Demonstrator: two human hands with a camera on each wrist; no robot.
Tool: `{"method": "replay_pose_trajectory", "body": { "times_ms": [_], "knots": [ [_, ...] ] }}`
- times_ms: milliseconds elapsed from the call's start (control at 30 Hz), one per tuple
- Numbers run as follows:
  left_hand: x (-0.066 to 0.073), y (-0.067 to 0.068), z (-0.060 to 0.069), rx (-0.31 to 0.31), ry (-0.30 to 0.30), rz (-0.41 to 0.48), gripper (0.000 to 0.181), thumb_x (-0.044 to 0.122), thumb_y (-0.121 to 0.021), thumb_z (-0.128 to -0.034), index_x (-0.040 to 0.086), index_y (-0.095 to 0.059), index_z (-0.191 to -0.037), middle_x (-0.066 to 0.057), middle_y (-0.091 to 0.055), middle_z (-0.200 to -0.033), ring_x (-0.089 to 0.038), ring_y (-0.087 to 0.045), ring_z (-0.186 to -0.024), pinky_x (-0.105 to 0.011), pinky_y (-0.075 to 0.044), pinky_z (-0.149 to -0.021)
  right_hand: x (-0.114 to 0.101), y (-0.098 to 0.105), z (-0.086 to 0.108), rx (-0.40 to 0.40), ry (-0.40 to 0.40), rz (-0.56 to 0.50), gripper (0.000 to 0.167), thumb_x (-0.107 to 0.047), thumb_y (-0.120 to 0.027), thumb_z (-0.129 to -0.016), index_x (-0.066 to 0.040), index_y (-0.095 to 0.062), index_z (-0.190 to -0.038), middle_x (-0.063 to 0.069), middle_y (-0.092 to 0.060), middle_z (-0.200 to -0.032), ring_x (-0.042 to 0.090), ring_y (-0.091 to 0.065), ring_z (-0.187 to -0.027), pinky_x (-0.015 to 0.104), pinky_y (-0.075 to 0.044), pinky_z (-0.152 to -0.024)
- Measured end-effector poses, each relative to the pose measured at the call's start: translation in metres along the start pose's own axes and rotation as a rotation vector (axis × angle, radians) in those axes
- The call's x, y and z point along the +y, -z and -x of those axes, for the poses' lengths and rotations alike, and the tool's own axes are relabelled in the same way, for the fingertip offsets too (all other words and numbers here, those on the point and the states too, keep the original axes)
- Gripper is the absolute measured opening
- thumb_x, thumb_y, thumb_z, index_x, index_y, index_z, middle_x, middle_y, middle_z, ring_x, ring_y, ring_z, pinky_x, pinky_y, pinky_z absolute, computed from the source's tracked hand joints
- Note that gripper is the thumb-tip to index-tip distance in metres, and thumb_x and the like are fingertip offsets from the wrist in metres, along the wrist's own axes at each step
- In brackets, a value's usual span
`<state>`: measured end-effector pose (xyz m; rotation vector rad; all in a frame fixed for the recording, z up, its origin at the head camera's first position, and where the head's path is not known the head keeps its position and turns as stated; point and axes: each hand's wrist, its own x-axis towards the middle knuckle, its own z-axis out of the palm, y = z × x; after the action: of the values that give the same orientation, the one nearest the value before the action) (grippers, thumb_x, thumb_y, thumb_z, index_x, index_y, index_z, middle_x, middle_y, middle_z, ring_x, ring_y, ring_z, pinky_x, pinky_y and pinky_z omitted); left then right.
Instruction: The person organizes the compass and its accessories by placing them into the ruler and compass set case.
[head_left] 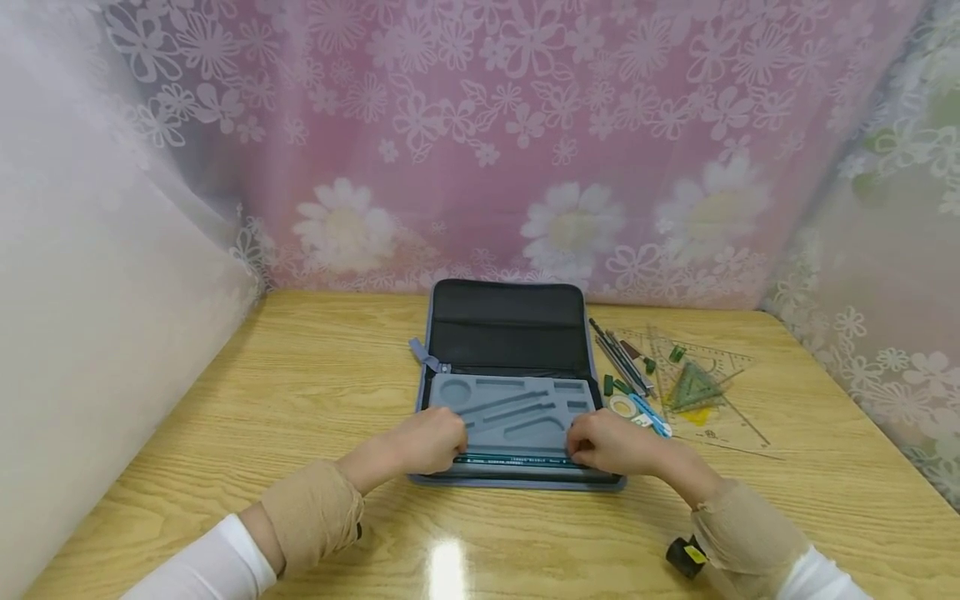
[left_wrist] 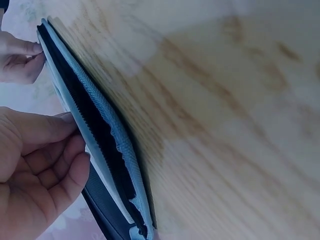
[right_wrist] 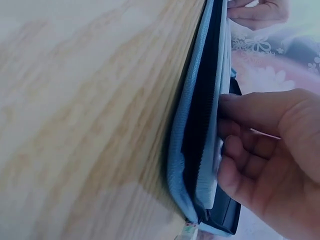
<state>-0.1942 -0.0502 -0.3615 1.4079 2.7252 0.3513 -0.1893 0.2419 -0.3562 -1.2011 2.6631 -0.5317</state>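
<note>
An unzipped blue-grey zip case [head_left: 517,482] lies spread on the table, its black lid [head_left: 510,325] folded back. Its grey molded insert [head_left: 491,437] has recesses of several shapes. Dark green pencils [head_left: 517,460] with white lettering lie along the insert's front. At their left end my left hand [head_left: 435,437] pinches with thumb and curled fingers; at the right end my right hand [head_left: 611,442] does likewise. Both wrist views show the left thumb [left_wrist: 57,125] and right thumb [right_wrist: 250,107] at the insert's front edge; the pencils themselves are hidden there.
Right of the case lie clear set squares [head_left: 735,412], a green triangle [head_left: 696,387], dark slim drawing tools [head_left: 622,362], a tape roll [head_left: 621,406] and a blue cutter [head_left: 649,414]. A small black object [head_left: 684,557] sits beside my right wrist. Floral curtains [head_left: 480,150] surround the wooden table.
</note>
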Motion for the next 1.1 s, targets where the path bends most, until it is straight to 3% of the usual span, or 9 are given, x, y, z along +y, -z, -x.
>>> {"method": "replay_pose_trajectory", "body": {
  "times_ms": [100,300,433,533,667,767,867,967,1100],
  "knots": [
    [0.000,0.001,0.000,-0.002,0.005,-0.006,0.023,-0.009,-0.059,-0.0791,0.007,-0.073,-0.071,0.000,-0.066,-0.067,-0.004,-0.056,-0.059,-0.014,-0.041,-0.053,0.003,0.001,0.003,0.073,-0.031,0.028,0.009,-0.007,-0.062,-0.087,-0.012,-0.069,-0.087,-0.007,-0.060,-0.082,0.004,-0.055,-0.069,0.024,-0.047,-0.061],
    [0.001,-0.002,-0.001,0.000,0.001,-0.025,0.026,-0.010,-0.059,-0.0781,0.008,-0.070,-0.062,0.003,-0.059,-0.057,-0.002,-0.040,-0.051,-0.014,-0.035,-0.050,0.025,0.012,0.008,0.322,-0.222,0.105,0.007,-0.007,-0.064,-0.086,-0.004,-0.069,-0.089,-0.001,-0.061,-0.080,0.011,-0.056,-0.068,0.027,-0.047,-0.058],
    [0.001,-0.003,-0.001,0.013,0.002,-0.052,0.025,-0.009,-0.061,-0.0773,0.009,-0.073,-0.066,0.001,-0.066,-0.065,-0.005,-0.057,-0.058,-0.016,-0.047,-0.056,0.051,0.026,0.012,0.441,-0.386,0.141,0.011,-0.004,-0.062,-0.086,0.002,-0.069,-0.093,0.009,-0.063,-0.082,0.021,-0.059,-0.069,0.037,-0.048,-0.060],
    [0.000,-0.002,-0.001,0.013,0.013,-0.051,0.026,-0.010,-0.060,-0.0769,0.010,-0.071,-0.064,0.003,-0.065,-0.063,-0.002,-0.053,-0.055,-0.015,-0.045,-0.055,0.072,0.034,0.013,0.431,-0.497,0.176,0.014,-0.005,-0.060,-0.087,0.004,-0.067,-0.095,0.015,-0.063,-0.084,0.028,-0.060,-0.071,0.043,-0.049,-0.061],
    [0.002,-0.002,0.000,0.005,0.025,-0.026,0.031,-0.011,-0.059,-0.0767,0.012,-0.064,-0.056,0.007,-0.053,-0.053,-0.001,-0.032,-0.049,-0.014,-0.033,-0.049,0.091,0.038,0.013,0.333,-0.599,0.189,0.015,-0.007,-0.056,-0.089,0.004,-0.067,-0.092,0.016,-0.063,-0.083,0.027,-0.059,-0.068,0.042,-0.048,-0.057],
    [0.003,-0.002,0.000,0.002,0.031,-0.016,0.033,-0.010,-0.059,-0.0767,0.013,-0.060,-0.053,0.009,-0.045,-0.050,-0.004,-0.024,-0.050,-0.017,-0.026,-0.048,0.101,0.037,0.013,0.260,-0.630,0.151,0.019,-0.006,-0.052,-0.089,-0.001,-0.064,-0.075,0.007,-0.055,-0.064,0.018,-0.048,-0.053,0.033,-0.040,-0.048],
    [0.004,-0.003,0.000,0.004,0.036,-0.021,0.034,-0.011,-0.059,-0.0764,0.014,-0.058,-0.052,0.010,-0.043,-0.050,-0.004,-0.023,-0.051,-0.017,-0.025,-0.048,0.105,0.035,0.013,0.219,-0.625,0.122,0.034,-0.002,-0.048,-0.088,-0.012,-0.047,-0.055,-0.004,-0.033,-0.050,0.011,-0.027,-0.044,0.027,-0.025,-0.045],
    [0.003,-0.003,0.000,0.002,0.041,-0.018,0.035,-0.012,-0.059,-0.0761,0.014,-0.056,-0.052,0.009,-0.042,-0.050,-0.004,-0.023,-0.051,-0.018,-0.024,-0.048,0.106,0.034,0.012,0.196,-0.640,0.113,0.043,-0.001,-0.047,-0.087,-0.018,-0.032,-0.050,-0.007,-0.021,-0.048,0.008,-0.018,-0.044,0.025,-0.020,-0.045],
    [0.001,-0.002,-0.001,0.008,0.042,-0.029,0.033,-0.013,-0.058,-0.0747,0.013,-0.060,-0.054,0.009,-0.047,-0.051,-0.005,-0.024,-0.051,-0.017,-0.025,-0.048,0.107,0.037,0.010,0.172,-0.689,0.107,0.047,-0.004,-0.053,-0.086,-0.018,-0.032,-0.047,-0.007,-0.022,-0.045,0.008,-0.021,-0.041,0.024,-0.023,-0.043]
  ]
}}
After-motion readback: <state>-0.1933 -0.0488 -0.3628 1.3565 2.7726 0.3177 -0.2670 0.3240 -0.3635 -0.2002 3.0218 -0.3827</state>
